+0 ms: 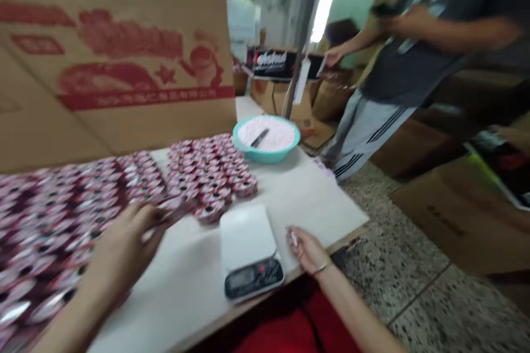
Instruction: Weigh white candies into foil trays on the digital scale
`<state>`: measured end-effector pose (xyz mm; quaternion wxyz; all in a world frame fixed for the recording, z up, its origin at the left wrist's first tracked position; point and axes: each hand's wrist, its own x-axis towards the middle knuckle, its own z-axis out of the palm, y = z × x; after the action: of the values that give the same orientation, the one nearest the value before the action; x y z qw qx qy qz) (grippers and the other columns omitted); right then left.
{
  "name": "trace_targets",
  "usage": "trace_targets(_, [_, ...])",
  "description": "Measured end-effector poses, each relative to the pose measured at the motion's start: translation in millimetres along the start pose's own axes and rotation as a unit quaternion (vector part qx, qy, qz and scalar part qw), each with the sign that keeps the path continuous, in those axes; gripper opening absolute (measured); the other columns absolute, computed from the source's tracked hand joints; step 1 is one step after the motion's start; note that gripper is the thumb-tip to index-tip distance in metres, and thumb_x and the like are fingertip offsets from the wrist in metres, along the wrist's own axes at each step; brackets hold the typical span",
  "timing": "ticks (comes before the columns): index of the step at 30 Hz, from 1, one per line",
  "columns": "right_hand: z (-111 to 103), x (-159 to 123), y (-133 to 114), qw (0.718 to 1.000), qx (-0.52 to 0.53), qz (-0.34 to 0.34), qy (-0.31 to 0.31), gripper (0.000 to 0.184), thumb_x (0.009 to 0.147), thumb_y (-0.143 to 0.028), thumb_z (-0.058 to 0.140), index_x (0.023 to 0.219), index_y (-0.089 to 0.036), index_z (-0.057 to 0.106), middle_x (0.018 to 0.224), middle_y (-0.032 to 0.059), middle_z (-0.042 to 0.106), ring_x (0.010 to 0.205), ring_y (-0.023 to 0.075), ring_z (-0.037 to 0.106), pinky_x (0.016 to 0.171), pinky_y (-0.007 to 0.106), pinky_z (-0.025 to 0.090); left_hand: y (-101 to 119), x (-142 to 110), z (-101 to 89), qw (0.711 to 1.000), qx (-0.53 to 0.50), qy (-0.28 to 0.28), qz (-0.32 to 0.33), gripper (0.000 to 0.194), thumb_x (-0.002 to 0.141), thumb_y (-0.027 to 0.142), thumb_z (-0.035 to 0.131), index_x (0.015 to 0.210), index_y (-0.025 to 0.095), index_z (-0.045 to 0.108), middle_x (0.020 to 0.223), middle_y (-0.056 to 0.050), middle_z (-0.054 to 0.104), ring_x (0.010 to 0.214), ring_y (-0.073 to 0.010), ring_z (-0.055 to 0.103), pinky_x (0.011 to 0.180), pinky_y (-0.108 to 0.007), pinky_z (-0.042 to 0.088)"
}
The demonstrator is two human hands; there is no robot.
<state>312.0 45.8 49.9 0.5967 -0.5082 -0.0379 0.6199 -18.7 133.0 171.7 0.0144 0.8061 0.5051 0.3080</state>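
Observation:
My left hand point(134, 229) reaches over the left part of the table, thumb and fingers pinched on a small pink package point(176, 205), blurred by motion. Beside and beyond it stand dense rows of similar pink packages point(207, 168) with dark round spots. At the table's front edge, my right hand point(305, 248) is curled closed, palm partly up, with something small and whitish at its fingertips that I cannot make out. A white digital scale point(246, 231) with a dark display panel lies between my hands, its plate bare.
A turquoise bowl point(267, 154) of pale pink-white granules, with a dark utensil in it, stands at the table's far edge. A tall printed cardboard sheet point(144, 127) rises behind the packages. Another person point(414, 66) stands at the right, near cardboard boxes point(443, 220) and a metal pole point(304, 27).

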Motion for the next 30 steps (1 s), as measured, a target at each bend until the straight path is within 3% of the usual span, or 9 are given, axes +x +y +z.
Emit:
trace_targets(4, [-7,2,2,0.999,-0.008,0.039,-0.030,0.028,0.058,-0.013,0.081,0.082,-0.014,0.067,0.077,0.0015,0.064,0.066,0.0051,0.059,0.055,0.011,0.047,48,-4,51.9,0.987,-0.066,-0.145,0.034,0.013,0.089,0.032,0.052,0.097,0.022,0.052,0.092,-0.002,0.063,0.081,-0.0171,0.059,0.069,-0.028,0.045])
trace_targets(7, [-12,-6,0,0.998,-0.014,0.045,-0.044,0.026,0.060,-0.010,0.079,0.083,-0.013,0.068,0.082,0.0041,0.065,0.071,0.0075,0.062,0.060,0.013,0.051,73,-6,86.5,0.980,-0.059,-0.178,0.061,0.015,0.088,0.024,0.053,0.102,0.021,0.051,0.095,-0.004,0.064,0.084,-0.0188,0.060,0.070,-0.030,0.046])
trace_targets(11, [-17,-17,-6,0.998,-0.015,0.042,-0.046,0.024,0.061,-0.012,0.080,0.082,-0.013,0.069,0.079,0.0040,0.065,0.067,0.0069,0.061,0.057,0.012,0.050,81,-7,109.4,0.975,-0.073,-0.198,0.076,0.027,0.088,0.026,0.055,0.114,0.019,0.049,0.100,-0.007,0.066,0.090,-0.0218,0.063,0.076,-0.034,0.049])
trace_targets(14, [-17,-21,-10,0.998,-0.021,0.044,-0.050,0.025,0.061,-0.016,0.082,0.083,-0.013,0.070,0.079,0.0037,0.065,0.064,0.0057,0.058,0.053,0.011,0.048,72,-11,110.3,0.972,-0.107,-0.179,0.105,0.047,0.088,0.034,0.059,0.129,0.018,0.043,0.117,-0.012,0.063,0.106,-0.0245,0.061,0.088,-0.039,0.050])
trace_targets(16, [-13,-24,-13,0.997,-0.038,0.044,-0.060,0.026,0.060,-0.018,0.082,0.083,-0.014,0.070,0.082,0.0043,0.065,0.064,0.0059,0.058,0.053,0.012,0.047,63,-18,103.9,0.977,-0.119,-0.141,0.103,0.050,0.088,0.038,0.059,0.132,0.020,0.043,0.126,-0.013,0.059,0.115,-0.0252,0.057,0.096,-0.041,0.047])
trace_targets(19, [-4,-30,-20,0.992,-0.096,0.030,-0.080,0.031,0.058,-0.019,0.084,0.085,-0.013,0.070,0.083,0.0048,0.066,0.067,0.0070,0.058,0.054,0.014,0.046,47,-41,89.6,0.988,-0.130,-0.079,0.024,0.036,0.091,0.037,0.055,0.123,0.021,0.052,0.119,-0.010,0.063,0.111,-0.0223,0.059,0.095,-0.039,0.048])
trace_targets(22, [8,-35,-32,0.975,-0.191,0.004,-0.112,0.035,0.061,-0.029,0.084,0.089,-0.012,0.069,0.074,0.0032,0.065,0.060,0.0062,0.052,0.052,0.016,0.041,29,-81,79.5,0.987,-0.132,-0.051,-0.072,0.028,0.092,0.036,0.053,0.114,0.020,0.056,0.104,-0.007,0.066,0.097,-0.0190,0.063,0.087,-0.035,0.051])
trace_targets(27, [39,-35,-56,0.923,-0.338,-0.051,-0.178,0.034,0.068,-0.039,0.079,0.089,-0.014,0.068,0.062,-0.0016,0.057,0.053,0.0059,0.045,0.049,0.018,0.032,7,-155,83.9,0.980,-0.095,-0.078,-0.155,0.027,0.092,0.034,0.050,0.114,0.018,0.056,0.103,-0.009,0.065,0.096,-0.0202,0.062,0.086,-0.037,0.051])
trace_targets(30, [64,-29,-65,0.861,-0.442,-0.116,-0.223,0.023,0.076,-0.035,0.073,0.085,-0.014,0.069,0.064,-0.0009,0.058,0.056,0.0077,0.045,0.052,0.021,0.032,4,-179,91.9,0.986,-0.047,-0.071,-0.141,0.031,0.091,0.032,0.052,0.118,0.018,0.056,0.109,-0.012,0.063,0.104,-0.0236,0.059,0.088,-0.041,0.049])
